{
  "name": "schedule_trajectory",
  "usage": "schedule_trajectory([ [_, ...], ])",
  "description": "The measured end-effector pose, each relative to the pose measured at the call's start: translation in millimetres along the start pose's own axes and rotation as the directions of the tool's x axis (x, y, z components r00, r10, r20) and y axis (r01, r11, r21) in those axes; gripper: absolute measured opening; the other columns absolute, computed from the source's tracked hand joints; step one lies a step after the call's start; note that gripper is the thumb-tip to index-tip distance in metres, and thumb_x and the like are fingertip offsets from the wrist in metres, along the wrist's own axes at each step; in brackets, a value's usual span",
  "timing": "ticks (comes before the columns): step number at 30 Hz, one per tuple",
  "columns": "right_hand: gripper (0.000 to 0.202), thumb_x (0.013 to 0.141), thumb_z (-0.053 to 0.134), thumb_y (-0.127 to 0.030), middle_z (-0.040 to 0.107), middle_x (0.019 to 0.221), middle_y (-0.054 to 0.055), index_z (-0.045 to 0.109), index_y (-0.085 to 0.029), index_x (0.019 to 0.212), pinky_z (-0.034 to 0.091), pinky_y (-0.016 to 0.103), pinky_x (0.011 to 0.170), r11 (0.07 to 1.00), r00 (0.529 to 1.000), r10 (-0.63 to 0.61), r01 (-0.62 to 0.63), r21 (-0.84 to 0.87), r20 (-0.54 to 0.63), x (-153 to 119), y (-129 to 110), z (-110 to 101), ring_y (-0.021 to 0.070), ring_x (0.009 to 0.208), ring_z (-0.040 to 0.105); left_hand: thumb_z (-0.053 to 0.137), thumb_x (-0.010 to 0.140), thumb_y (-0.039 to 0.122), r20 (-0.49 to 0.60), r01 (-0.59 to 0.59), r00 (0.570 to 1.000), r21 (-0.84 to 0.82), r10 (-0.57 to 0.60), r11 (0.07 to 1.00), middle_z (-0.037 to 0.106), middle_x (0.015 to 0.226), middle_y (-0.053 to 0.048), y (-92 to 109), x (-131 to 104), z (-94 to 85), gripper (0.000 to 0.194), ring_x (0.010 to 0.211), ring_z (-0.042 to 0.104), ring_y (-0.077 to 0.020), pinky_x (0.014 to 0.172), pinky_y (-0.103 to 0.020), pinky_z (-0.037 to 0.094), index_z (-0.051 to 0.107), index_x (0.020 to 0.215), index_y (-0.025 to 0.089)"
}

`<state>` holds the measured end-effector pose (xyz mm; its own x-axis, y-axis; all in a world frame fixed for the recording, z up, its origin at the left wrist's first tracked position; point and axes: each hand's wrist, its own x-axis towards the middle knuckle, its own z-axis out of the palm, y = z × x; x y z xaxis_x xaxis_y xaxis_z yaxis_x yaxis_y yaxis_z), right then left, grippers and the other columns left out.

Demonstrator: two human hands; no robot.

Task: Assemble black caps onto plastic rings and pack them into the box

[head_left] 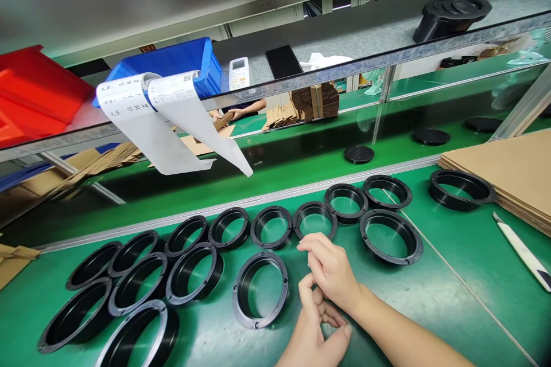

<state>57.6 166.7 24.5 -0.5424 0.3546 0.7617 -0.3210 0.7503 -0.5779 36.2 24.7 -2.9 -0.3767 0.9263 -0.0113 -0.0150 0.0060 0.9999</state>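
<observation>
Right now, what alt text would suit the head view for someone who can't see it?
A person's left hand and right hand are close together over a green table bearing black rings. A cutter and stacked cardboard lie at the right. On a shelf above sit a red bin and a blue bin, with paper strips hanging down.

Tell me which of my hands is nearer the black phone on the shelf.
Right. The right hand is below and short of the phone; the left hand is farther from it, closer to you.
</observation>
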Motion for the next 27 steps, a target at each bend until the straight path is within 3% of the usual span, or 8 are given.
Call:
schedule_trajectory([
  [9,0.035,0.093,0.038,-0.001,0.067,0.103,0.007,0.064,-0.019,0.107,0.054,0.022,0.065,1.000,1.000,0.000,0.000,0.009,-0.001,0,0,0,0.0154,0.085,0.067,0.067,0.087,0.020,-0.001,0.017,1.000,-0.006,-0.017,1.000,0.060,0.113,-0.010,-1,-1,0.2,0.069,0.088,0.065,-0.0188,0.080,-0.035,0.050,0.019,0.136,0.021],
  [13,0.035,0.093,0.038,-0.001,0.067,0.103,0.007,0.065,-0.018,0.107,0.054,0.023,0.068,1.000,1.000,-0.007,0.007,0.009,-0.001,0,0,0,0.0157,0.086,0.068,0.069,0.083,0.022,-0.037,-0.018,0.999,-0.017,0.017,1.000,0.061,0.113,-0.012,-8,2,1.6,0.071,0.082,0.064,-0.0184,0.074,-0.033,0.049,0.020,0.133,0.020],
  [17,0.034,0.092,0.039,-0.002,0.068,0.104,0.007,0.065,-0.019,0.106,0.055,0.024,0.071,1.000,1.000,0.003,-0.003,-0.005,-0.013,2,-1,0,0.0162,0.086,0.068,0.064,0.086,0.022,-0.045,0.032,0.999,0.027,-0.031,0.999,0.063,0.112,-0.012,5,-1,3.6,0.066,0.086,0.066,-0.0199,0.080,-0.036,0.050,0.019,0.135,0.020],
  [22,0.032,0.090,0.040,-0.006,0.069,0.104,0.006,0.066,-0.019,0.103,0.058,0.024,0.077,0.998,1.000,-0.004,0.003,-0.057,-0.026,6,-2,4,0.0163,0.089,0.069,0.061,0.092,0.031,-0.136,0.060,0.989,0.069,-0.050,0.996,0.065,0.105,-0.007,28,-6,6.5,0.059,0.085,0.066,-0.0200,0.082,-0.038,0.052,0.020,0.133,0.022],
  [27,0.029,0.086,0.048,-0.008,0.071,0.107,0.003,0.067,-0.019,0.103,0.058,0.021,0.079,0.978,0.996,0.045,-0.030,-0.204,0.073,7,12,13,0.0138,0.099,0.069,0.071,0.088,0.042,-0.167,0.055,0.985,0.071,-0.043,0.996,0.066,0.092,-0.001,27,3,5.7,0.066,0.081,0.069,-0.0216,0.079,-0.035,0.055,0.023,0.129,0.026],
])
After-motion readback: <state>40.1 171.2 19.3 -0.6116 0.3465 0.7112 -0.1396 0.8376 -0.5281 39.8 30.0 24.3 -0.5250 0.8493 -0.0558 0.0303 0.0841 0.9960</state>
